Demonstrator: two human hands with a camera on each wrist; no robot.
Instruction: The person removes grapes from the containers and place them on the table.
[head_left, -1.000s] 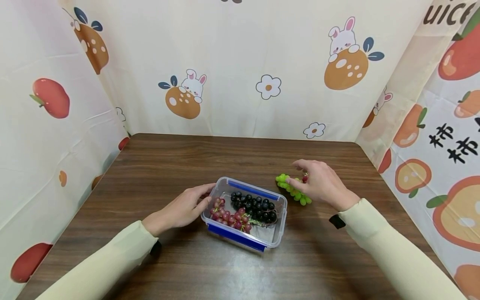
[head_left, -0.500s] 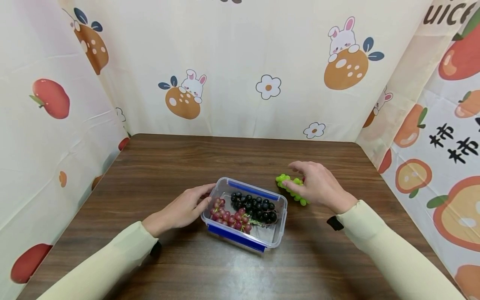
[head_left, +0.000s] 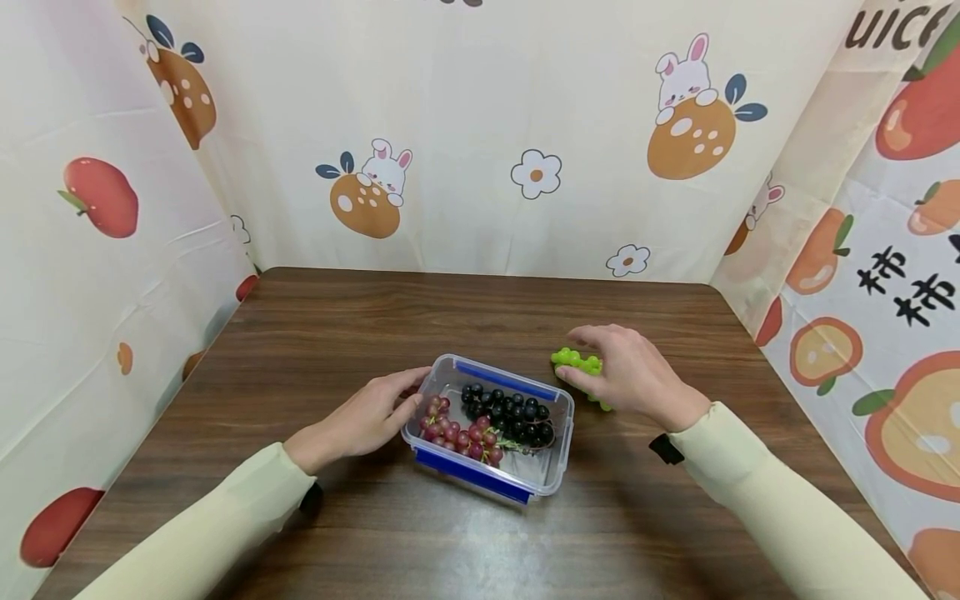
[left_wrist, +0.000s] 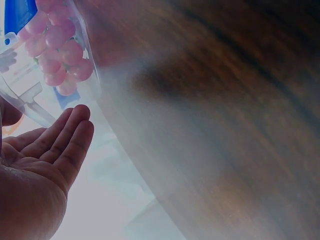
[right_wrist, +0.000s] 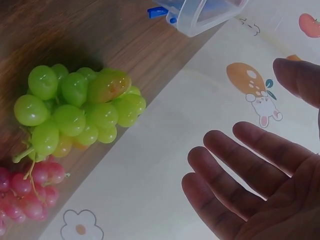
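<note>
A clear plastic box (head_left: pixel 564 454) with blue side latches stands on the table. Inside lie a bunch of red grapes (head_left: pixel 459 433) at the left and a bunch of black grapes (head_left: pixel 510 410). My left hand (head_left: pixel 360 417) touches the box's left end; its fingers look straight in the left wrist view. Right of the box is a bunch of green grapes (head_left: pixel 573 359), partly covered by my right hand (head_left: pixel 630 375). That hand hovers over it, thumb and fingers spread, holding nothing. The right wrist view shows another red grape bunch (right_wrist: pixel 30 190) beside the green one, hidden in the head view.
The dark wooden table (head_left: pixel 360 317) extends around the box. Fruit-print cloth (head_left: pixel 465 100) hangs along its back and both sides. A black wrist band (head_left: pixel 666 448) shows below my right sleeve.
My right hand has moved slightly left over the green grapes and now covers more of them. The red grapes beside them have gone out of sight in the head view. My left hand stays put.
</note>
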